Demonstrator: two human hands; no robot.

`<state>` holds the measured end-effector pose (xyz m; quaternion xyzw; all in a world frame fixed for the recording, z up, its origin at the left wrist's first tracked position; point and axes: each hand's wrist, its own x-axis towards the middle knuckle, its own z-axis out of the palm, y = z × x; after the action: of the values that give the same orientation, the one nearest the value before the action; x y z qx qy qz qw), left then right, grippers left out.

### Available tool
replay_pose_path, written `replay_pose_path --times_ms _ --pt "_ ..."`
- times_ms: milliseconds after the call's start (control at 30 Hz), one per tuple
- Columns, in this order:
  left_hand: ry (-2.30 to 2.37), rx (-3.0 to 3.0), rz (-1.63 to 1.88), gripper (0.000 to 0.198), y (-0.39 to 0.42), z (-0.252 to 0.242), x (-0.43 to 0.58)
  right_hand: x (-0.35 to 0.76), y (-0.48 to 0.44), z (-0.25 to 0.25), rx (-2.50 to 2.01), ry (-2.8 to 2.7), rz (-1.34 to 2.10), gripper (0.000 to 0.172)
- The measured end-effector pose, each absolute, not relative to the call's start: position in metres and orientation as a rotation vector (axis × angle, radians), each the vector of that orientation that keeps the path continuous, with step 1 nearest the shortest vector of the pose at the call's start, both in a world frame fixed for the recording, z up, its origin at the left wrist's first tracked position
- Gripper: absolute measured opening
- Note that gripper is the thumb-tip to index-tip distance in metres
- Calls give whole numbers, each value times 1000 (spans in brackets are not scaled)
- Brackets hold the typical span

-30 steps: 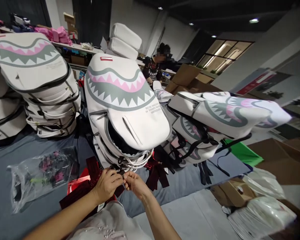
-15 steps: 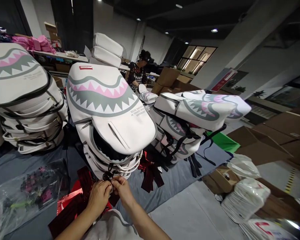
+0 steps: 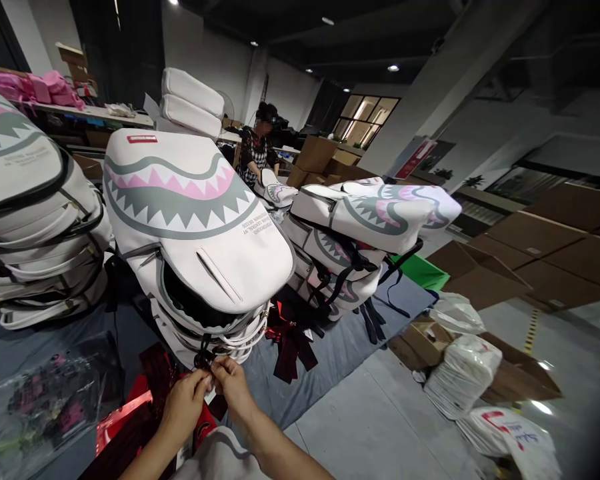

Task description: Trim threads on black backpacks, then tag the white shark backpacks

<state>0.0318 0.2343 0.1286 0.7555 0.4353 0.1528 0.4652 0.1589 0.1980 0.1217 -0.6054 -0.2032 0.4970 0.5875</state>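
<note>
My left hand and my right hand meet at the near end of a stack of white backpacks, both with fingers pinched on a thin black cord. The cord hangs in a loop by the bags' handles; its exact tie is too small to make out. Above them lies the top backpack, white with a grey and pink shark-mouth print and a half-open black inside. Dark red shiny tags lie left of my left hand, and more red tags lie to the right of the stack.
Further backpack stacks stand at left and right. A clear plastic bag of small parts lies on the grey-covered table. Cardboard boxes and white bundles sit on the floor. A co-worker stands behind.
The view has turned to the right, so the stacks sit further left. Both hands stay pinched together at the black cord, with only slight finger movement.
</note>
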Motion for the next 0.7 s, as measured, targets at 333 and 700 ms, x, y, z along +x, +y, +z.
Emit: replay_pose_path --times_ms 333,700 --pt "1186 1850 279 26 230 134 44 160 196 121 -1544 -563 933 31" --pt "1313 1889 183 26 236 143 56 199 192 103 -1861 -939 856 48"
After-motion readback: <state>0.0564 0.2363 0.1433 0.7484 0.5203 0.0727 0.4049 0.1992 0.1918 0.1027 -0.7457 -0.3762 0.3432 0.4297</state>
